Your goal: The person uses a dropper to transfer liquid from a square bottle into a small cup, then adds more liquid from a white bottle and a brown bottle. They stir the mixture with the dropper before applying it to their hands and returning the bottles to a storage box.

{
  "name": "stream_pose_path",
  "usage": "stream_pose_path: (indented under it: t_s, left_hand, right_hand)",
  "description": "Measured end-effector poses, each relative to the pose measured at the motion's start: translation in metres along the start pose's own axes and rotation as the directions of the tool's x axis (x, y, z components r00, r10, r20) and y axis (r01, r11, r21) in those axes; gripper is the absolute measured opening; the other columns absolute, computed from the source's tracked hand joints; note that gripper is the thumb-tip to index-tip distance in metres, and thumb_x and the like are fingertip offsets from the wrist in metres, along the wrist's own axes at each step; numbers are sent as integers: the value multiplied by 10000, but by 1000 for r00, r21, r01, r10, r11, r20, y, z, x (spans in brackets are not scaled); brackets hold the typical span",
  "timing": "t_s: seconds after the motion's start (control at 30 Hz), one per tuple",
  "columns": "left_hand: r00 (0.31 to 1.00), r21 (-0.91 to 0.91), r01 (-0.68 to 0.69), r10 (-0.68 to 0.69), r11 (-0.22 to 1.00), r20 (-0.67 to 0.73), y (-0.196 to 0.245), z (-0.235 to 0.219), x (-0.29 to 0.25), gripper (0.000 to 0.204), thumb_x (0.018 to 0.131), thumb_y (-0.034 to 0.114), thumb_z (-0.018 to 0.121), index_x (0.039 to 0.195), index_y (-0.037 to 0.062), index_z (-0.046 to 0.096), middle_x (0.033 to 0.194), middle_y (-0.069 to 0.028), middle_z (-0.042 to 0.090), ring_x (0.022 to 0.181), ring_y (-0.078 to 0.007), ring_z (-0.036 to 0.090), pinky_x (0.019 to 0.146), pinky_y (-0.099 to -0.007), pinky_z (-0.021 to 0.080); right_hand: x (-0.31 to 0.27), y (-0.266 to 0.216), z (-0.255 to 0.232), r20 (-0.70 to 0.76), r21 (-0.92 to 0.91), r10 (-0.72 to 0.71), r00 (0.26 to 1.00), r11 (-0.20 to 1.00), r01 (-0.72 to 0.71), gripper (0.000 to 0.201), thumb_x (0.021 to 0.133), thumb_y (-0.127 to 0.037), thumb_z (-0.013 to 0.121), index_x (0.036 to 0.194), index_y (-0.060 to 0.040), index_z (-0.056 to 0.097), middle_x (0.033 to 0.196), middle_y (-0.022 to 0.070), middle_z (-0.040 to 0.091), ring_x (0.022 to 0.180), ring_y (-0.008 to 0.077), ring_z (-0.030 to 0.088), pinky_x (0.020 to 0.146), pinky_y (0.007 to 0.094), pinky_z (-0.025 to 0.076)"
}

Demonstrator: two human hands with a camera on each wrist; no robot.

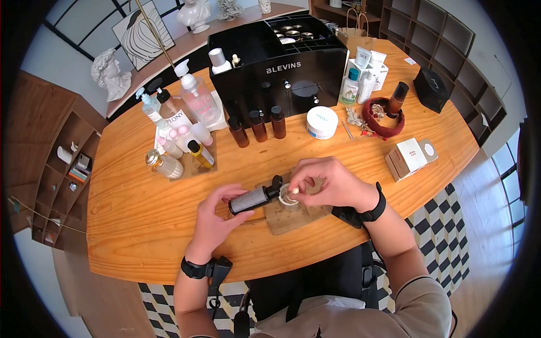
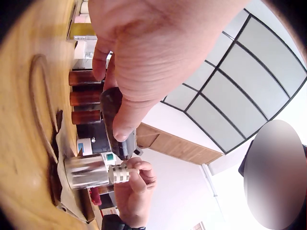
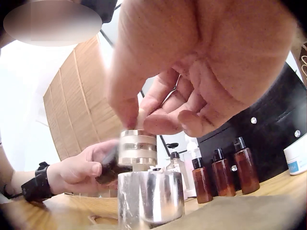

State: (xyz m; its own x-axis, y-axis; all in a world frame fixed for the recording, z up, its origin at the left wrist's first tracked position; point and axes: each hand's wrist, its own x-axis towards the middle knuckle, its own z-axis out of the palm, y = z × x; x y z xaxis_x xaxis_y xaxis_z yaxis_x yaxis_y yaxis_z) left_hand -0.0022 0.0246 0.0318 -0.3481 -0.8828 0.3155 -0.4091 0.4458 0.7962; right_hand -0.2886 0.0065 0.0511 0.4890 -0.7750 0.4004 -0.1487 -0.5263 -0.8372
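Note:
My left hand (image 1: 211, 217) holds a dark bottle (image 1: 248, 200) with a grey label, tilted, its black cap end pointing right towards a small silver jar (image 3: 151, 199). Thumb and fingers lie on opposite sides of the bottle. With thumb and fingertips, my right hand (image 1: 332, 183) pinches the small pale knob (image 1: 295, 191) of a white stopper with metal rings (image 3: 138, 147). That stopper is right at the jar's mouth, in line with it. Under the jar lies a flat brown paper bag (image 1: 282, 223); its cord handle (image 2: 34, 96) shows in the left wrist view.
Beyond my hands stand several small amber bottles (image 1: 258, 127) and a white tub (image 1: 322, 122), before a black cosmetics case (image 1: 282, 84). Pump bottles (image 1: 194, 98) crowd the left. A small carton (image 1: 407, 159) and a dark red ring-shaped holder (image 1: 375, 127) sit right.

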Motion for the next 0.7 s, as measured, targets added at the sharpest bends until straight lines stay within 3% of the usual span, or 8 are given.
stream_pose_path:
  t_s: [0.1,0.2,0.3,0.5,0.57,0.6,0.67,0.7]
  left_hand:
    - [994,-136,43,-56,990,-94,-3,3,0,373,707,9,866,1028,49,681,1076,-106,712,994,-179,654,899,-306,506]
    - [989,-49,-147,147,988,9,-8,0,0,377,703,13,870,1021,42,668,1086,-102,710,1000,-178,651,898,-304,506]
    - [997,-90,41,-46,995,-57,-1,1,-1,389,702,9,869,1029,33,660,1091,-103,709,1013,-179,650,904,-303,505]
    - [991,-44,-131,132,990,13,-5,0,1,395,697,-3,865,1039,31,670,1091,-113,712,1018,-189,655,904,-307,508]
    - [993,-201,70,-88,977,-82,6,3,1,392,691,-5,867,1036,42,685,1083,-113,717,1014,-192,658,892,-308,511]
    - [993,-201,70,-88,977,-82,2,3,2,392,691,-5,867,1036,42,685,1083,-113,717,1014,-192,658,892,-308,511]
    - [992,-40,-124,123,992,-9,-6,0,3,386,686,-7,868,1027,50,695,1076,-107,721,1012,-190,661,879,-308,513]
    - [992,-40,-123,123,992,-9,-4,-1,2,386,686,-7,868,1027,50,695,1076,-107,721,1012,-190,661,879,-308,513]
  right_hand:
    - [0,4,0,-72,2,8,997,1000,-8,109,799,-38,757,896,-43,706,762,17,617,664,102,571,583,253,445]
    - [-2,4,-4,-55,-30,27,998,999,-29,99,810,-49,760,894,-48,706,763,16,621,666,103,571,582,255,446]
    - [-1,-1,-1,-9,-18,30,1000,999,-30,90,814,-52,759,886,-51,705,765,16,621,667,104,572,582,254,447]
    - [-1,4,-4,-45,-34,10,999,999,-12,86,808,-41,755,879,-53,706,797,19,628,677,105,578,586,251,452]
    - [-2,4,-4,-8,-68,14,1000,998,-14,89,807,-36,754,881,-54,708,807,19,630,679,104,579,587,250,453]
    - [-2,3,-1,10,-8,22,1000,1000,-22,96,804,-30,753,888,-51,711,807,20,628,679,102,579,589,249,454]
    - [0,2,2,29,51,29,999,998,-30,103,802,-25,751,894,-49,713,806,20,626,680,101,579,591,247,455]
    - [1,3,3,-9,35,9,1000,999,-9,105,802,-21,749,898,-45,713,801,22,625,679,101,581,595,247,459]
